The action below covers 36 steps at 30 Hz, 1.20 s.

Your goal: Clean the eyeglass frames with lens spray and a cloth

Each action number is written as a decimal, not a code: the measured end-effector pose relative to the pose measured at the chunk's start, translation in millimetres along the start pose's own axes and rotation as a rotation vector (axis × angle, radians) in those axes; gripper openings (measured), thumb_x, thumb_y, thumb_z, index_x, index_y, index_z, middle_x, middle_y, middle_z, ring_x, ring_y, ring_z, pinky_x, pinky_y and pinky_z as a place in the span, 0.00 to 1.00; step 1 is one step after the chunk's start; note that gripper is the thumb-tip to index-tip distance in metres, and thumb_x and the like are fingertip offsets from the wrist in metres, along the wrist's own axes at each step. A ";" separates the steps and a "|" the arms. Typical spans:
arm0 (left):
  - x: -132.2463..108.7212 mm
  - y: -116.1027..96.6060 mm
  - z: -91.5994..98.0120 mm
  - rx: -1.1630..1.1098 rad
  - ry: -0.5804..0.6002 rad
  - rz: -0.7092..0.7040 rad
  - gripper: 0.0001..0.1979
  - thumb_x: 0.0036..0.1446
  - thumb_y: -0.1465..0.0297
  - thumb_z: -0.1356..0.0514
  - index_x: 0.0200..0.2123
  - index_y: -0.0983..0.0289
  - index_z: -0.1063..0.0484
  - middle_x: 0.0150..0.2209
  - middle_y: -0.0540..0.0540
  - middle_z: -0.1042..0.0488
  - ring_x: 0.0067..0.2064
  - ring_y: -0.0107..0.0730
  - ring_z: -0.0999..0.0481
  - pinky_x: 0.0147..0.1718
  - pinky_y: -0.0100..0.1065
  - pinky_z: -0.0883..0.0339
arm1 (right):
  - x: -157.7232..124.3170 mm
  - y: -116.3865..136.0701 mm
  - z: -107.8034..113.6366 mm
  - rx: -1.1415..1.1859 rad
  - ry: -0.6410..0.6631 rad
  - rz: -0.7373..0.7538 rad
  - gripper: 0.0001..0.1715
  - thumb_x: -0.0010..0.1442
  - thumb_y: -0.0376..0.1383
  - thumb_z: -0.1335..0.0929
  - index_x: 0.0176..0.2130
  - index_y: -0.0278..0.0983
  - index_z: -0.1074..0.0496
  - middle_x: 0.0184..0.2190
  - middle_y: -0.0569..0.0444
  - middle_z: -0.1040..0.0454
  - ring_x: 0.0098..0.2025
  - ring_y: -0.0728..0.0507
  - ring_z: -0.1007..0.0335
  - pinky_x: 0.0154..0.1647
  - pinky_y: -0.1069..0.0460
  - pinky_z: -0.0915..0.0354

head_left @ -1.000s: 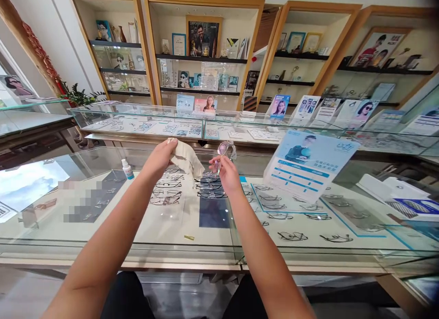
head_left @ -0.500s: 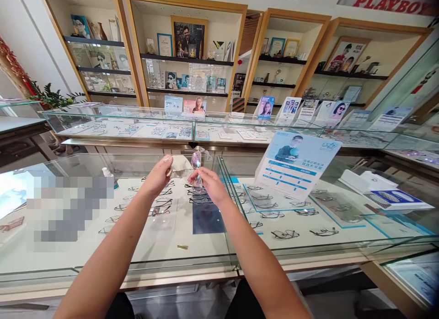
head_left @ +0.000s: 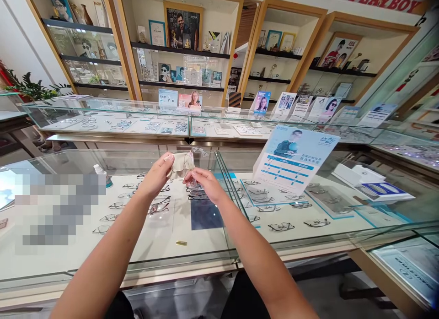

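Above the glass display counter, my left hand [head_left: 160, 172] pinches a beige cleaning cloth [head_left: 180, 166] that hangs out toward the right. My right hand [head_left: 202, 181] is closed in a pinch on a pair of glasses [head_left: 190, 161] with clear lenses. One lens stands upright against the right part of the cloth; the other shows faintly below my fingers. Where the cloth and lens overlap, I cannot tell whether they touch. Under my hands, rows of eyeglass frames [head_left: 159, 208] lie in the counter, beside a dark blue sheet [head_left: 206, 214].
A spray bottle [head_left: 103, 176] stands left of my hands. A blue and white sign [head_left: 297, 161] leans on the right counter, near an open white box [head_left: 373, 184]. A small gold-coloured piece [head_left: 181, 242] lies near the front. Beyond stands another glass counter [head_left: 137, 110].
The glasses have turned and moved left toward the cloth, so one lens now overlaps it. The cloth is spread wider. My view has shifted slightly.
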<state>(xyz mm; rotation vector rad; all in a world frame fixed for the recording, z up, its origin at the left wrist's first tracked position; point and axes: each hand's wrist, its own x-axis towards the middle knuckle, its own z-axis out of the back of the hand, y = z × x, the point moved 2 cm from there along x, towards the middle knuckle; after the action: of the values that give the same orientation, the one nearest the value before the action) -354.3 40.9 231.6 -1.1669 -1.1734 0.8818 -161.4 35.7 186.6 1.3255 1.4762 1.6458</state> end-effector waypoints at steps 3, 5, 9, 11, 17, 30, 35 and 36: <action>1.1 1.5 -2.3 -0.057 0.028 -0.034 0.25 0.67 0.45 0.36 0.34 0.57 0.39 0.28 0.48 0.38 0.29 0.32 0.39 0.30 0.33 0.39 | -0.3 -3.0 1.1 0.009 0.009 0.019 0.26 0.66 0.60 0.26 0.37 0.41 0.17 0.38 0.51 0.15 0.40 0.43 0.23 0.47 0.48 0.32; 2.0 3.1 -3.0 -0.054 0.037 -0.050 0.27 0.64 0.42 0.34 0.34 0.58 0.38 0.28 0.47 0.37 0.29 0.32 0.37 0.31 0.33 0.38 | -0.9 -4.2 1.5 0.017 0.015 0.026 0.26 0.67 0.60 0.26 0.37 0.41 0.17 0.38 0.51 0.16 0.41 0.42 0.24 0.48 0.47 0.32; 3.0 5.4 -4.2 -0.006 0.065 -0.088 0.30 0.62 0.38 0.34 0.34 0.58 0.36 0.29 0.49 0.33 0.31 0.33 0.34 0.33 0.35 0.36 | -2.1 -3.3 0.6 -0.011 0.012 0.028 0.26 0.67 0.60 0.27 0.38 0.41 0.17 0.38 0.51 0.16 0.40 0.43 0.25 0.48 0.47 0.32; 2.5 5.3 -5.2 0.029 0.071 -0.133 0.30 0.63 0.38 0.35 0.34 0.58 0.35 0.28 0.49 0.34 0.31 0.33 0.34 0.34 0.35 0.36 | -2.2 -3.0 -0.3 -0.019 0.015 0.033 0.26 0.67 0.60 0.27 0.38 0.41 0.17 0.37 0.51 0.17 0.39 0.43 0.25 0.48 0.47 0.32; -1.9 -0.8 -11.2 0.008 0.128 -0.261 0.25 0.68 0.44 0.37 0.35 0.61 0.26 0.33 0.54 0.26 0.36 0.39 0.27 0.41 0.41 0.29 | -1.6 -8.7 0.0 0.010 -0.018 0.012 0.26 0.65 0.61 0.24 0.35 0.42 0.19 0.34 0.54 0.21 0.39 0.43 0.26 0.46 0.47 0.31; -15.7 2.9 -32.7 -0.223 -0.050 -0.190 0.33 0.56 0.51 0.23 0.44 0.53 0.45 0.31 0.44 0.25 0.19 0.28 0.31 0.16 0.31 0.38 | -8.1 -15.0 -11.7 0.076 0.042 -0.034 0.26 0.62 0.61 0.22 0.40 0.43 0.16 0.35 0.52 0.18 0.39 0.40 0.23 0.47 0.44 0.28; -9.9 6.6 -31.7 -0.257 0.065 0.023 0.33 0.52 0.47 0.22 0.49 0.59 0.29 0.31 0.50 0.20 0.20 0.29 0.29 0.17 0.33 0.35 | -10.5 -10.1 -12.3 0.058 0.053 -0.020 0.25 0.63 0.60 0.23 0.41 0.42 0.15 0.36 0.52 0.17 0.39 0.41 0.23 0.50 0.44 0.29; -9.4 7.8 -31.8 -0.251 0.098 0.048 0.32 0.54 0.46 0.23 0.48 0.62 0.25 0.31 0.53 0.19 0.21 0.29 0.29 0.18 0.33 0.35 | -10.5 -9.1 -12.4 0.056 0.053 -0.019 0.24 0.63 0.60 0.23 0.40 0.43 0.15 0.36 0.53 0.17 0.39 0.41 0.23 0.50 0.44 0.29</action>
<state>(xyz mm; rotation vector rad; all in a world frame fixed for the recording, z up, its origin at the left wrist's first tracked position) -324.7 26.9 222.3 -1.4307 -1.2040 0.7191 -170.8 23.7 176.0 1.3030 1.5717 1.6498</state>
